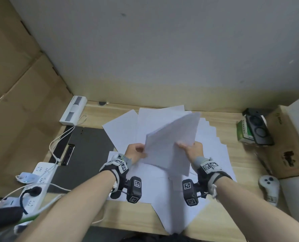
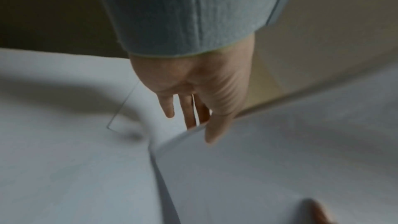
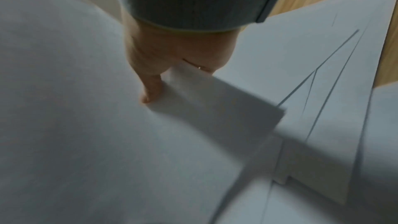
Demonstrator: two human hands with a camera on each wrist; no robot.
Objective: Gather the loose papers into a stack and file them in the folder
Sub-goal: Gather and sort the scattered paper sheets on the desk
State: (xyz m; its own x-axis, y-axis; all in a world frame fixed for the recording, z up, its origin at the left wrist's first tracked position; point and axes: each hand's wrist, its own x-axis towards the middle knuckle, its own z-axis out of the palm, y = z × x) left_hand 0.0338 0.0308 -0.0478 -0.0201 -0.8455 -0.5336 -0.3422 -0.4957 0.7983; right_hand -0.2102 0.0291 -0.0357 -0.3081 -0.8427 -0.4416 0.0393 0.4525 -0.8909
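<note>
A bundle of white papers [image 1: 173, 142] is lifted above the desk, tilted up toward the wall. My left hand [image 1: 136, 151] pinches its left edge, thumb on top and fingers underneath, as the left wrist view shows at the bundle [image 2: 269, 159] with my left hand [image 2: 200, 101]. My right hand [image 1: 191, 150] grips the bundle's right side; in the right wrist view my right hand [image 3: 163, 67] has its thumb on the sheets [image 3: 86, 108]. Several loose sheets [image 1: 213, 145] lie spread on the desk below. A dark folder [image 1: 86, 151] lies open at the left.
A white power strip [image 1: 39, 179] with cables sits at the near left, and a white box [image 1: 73, 110] at the back left. A green box with a black device [image 1: 253, 130], a cardboard box [image 1: 288, 151] and a white controller [image 1: 269, 189] stand at the right.
</note>
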